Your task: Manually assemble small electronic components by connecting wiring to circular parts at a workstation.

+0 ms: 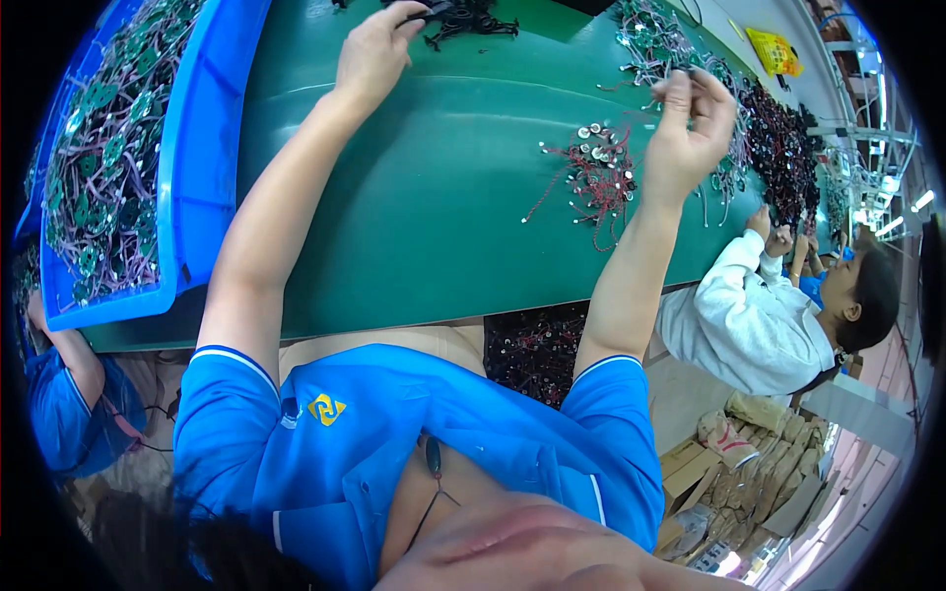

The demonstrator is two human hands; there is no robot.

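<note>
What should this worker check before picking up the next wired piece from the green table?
1. Left hand has a grip on the black wire bundle: ok, the fingertips touch it at the far edge of the table.
2. Right hand is free for a new piece: not ok, its fingers are pinched together, apparently on a thin wire.
3. What exactly the right hand pinches: cannot tell, too small.
4. Loose pile of red wires with small round discs lies within reach: ok, just beside the right hand.
5. Blue bin of wired discs stands on the table: ok, at the left, well filled.
6. Green table between the arms is bare: ok.
</note>
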